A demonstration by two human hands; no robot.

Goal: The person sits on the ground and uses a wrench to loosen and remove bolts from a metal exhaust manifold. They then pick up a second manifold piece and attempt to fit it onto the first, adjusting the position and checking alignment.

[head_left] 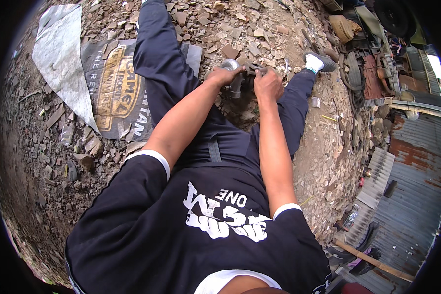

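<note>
Between my spread legs, both hands are closed on a dark, greasy-looking metal part [248, 73]. A silvery, curved pipe-like piece [234, 88] shows beside my left hand, and I cannot tell whether it is joined to the dark part. My left hand [224, 76] grips from the left, its fingers partly hidden. On the other side, my right hand [269, 85] pinches the part's right end with the thumb on top. The exact kind of the part is too small and dark to make out.
Broken stones and tile shards [250, 32] cover the ground. A dark printed banner [113, 88] and a pale sheet [63, 54] lie to the left. Along the right stand piled scrap parts [372, 73], a tire [394, 17] and rusty corrugated metal sheets [411, 161]. A wooden pole [372, 259] lies lower right.
</note>
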